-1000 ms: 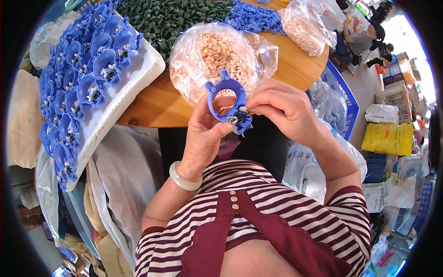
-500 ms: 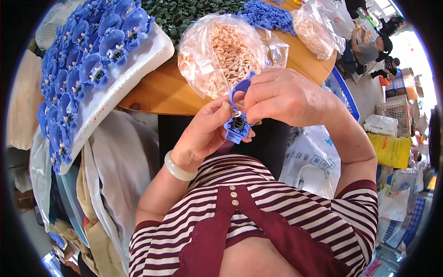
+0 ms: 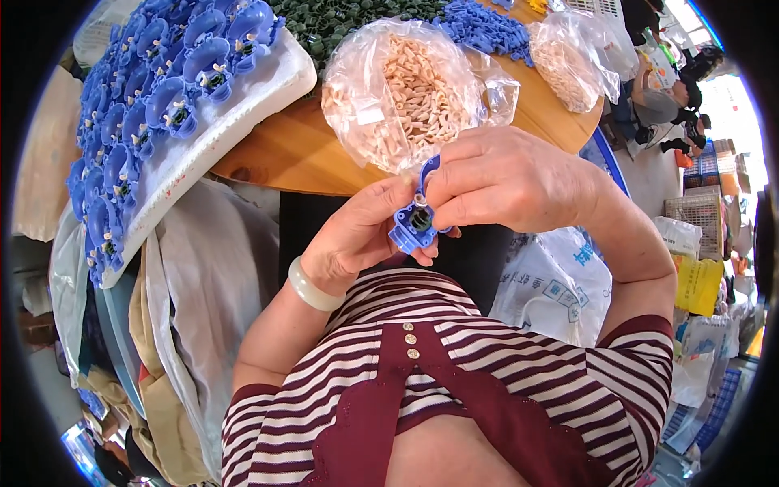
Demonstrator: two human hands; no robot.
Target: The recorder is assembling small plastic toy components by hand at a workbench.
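Note:
Above my lap I hold a small blue plastic part (image 3: 403,234) with a round bowl-like rim at its upper end, a dark green piece in its body and a small pale piece near the middle. My left hand (image 3: 365,221), with a pale bangle at the wrist, grips it from the left side. The fingers of my right hand (image 3: 507,183) are pinched together at its right side and upper rim. They cover much of the rim, and whether they also hold a smaller piece is hidden.
Many similar blue parts stand on a white foam board (image 3: 235,114) at the left. The wooden table (image 3: 276,158) bears an open clear bag of pale small pieces (image 3: 422,89), dark green pieces (image 3: 341,24), blue pieces (image 3: 487,32) and another bag (image 3: 560,69). A person (image 3: 657,101) sits far right.
My right fingers have shifted slightly down along the blue part, covering more of its rim. The blue part is tilted a little differently. The whole view has shifted slightly.

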